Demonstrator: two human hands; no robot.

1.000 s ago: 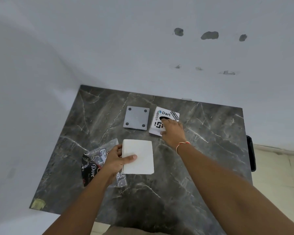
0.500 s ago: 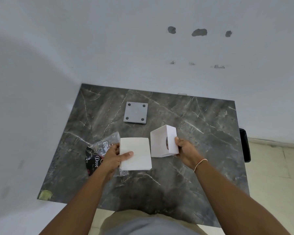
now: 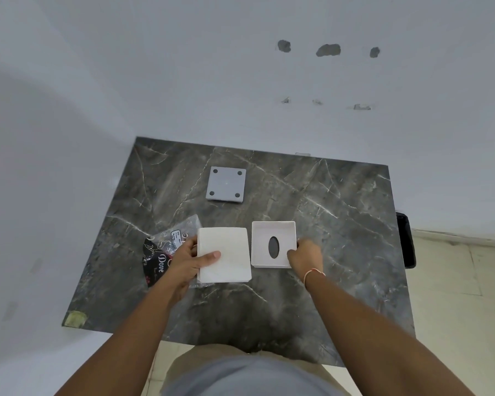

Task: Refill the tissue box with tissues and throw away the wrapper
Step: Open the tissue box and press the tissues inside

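Note:
A white stack of tissues (image 3: 229, 254) lies on the dark marble table (image 3: 340, 224), partly over its clear and black plastic wrapper (image 3: 162, 251). My left hand (image 3: 190, 260) grips the stack's left edge, thumb on top. To the right, the white tissue box shell (image 3: 273, 242) rests upside down, open side up, its oval slot showing inside. My right hand (image 3: 305, 257) holds the shell's right front corner. The grey box base (image 3: 225, 184) with its corner pads lies apart, farther back on the table.
The table stands in a corner against white walls at the back and left. A black bin (image 3: 406, 238) sits on the tiled floor beyond the table's right edge. A bit of yellowish tape (image 3: 75, 318) marks the front left corner.
My right hand picked the box shell up from the back beside the grey base, brought it forward, turned it over and set it open side up beside the tissues. My left hand stayed.

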